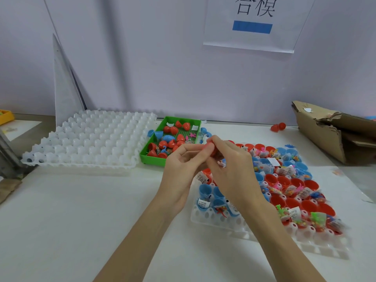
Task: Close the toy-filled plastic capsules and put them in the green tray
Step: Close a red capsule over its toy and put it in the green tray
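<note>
Nearest, on the bench (81, 210): white holder tray (264, 237) of open red and blue capsule halves (284, 180) stuffed with bagged toys. Above its left edge, left hand (179, 171) and right hand (230, 165) meeting, each grip pinched on one red capsule (211, 149), halves seemingly being pressed shut; seam hidden by fingers. Next, likely: firm squeeze until seated, then short carry forward-left. Beyond, green tray (150, 159), already holding closed capsules, beside empty white tray (87, 139)
</note>
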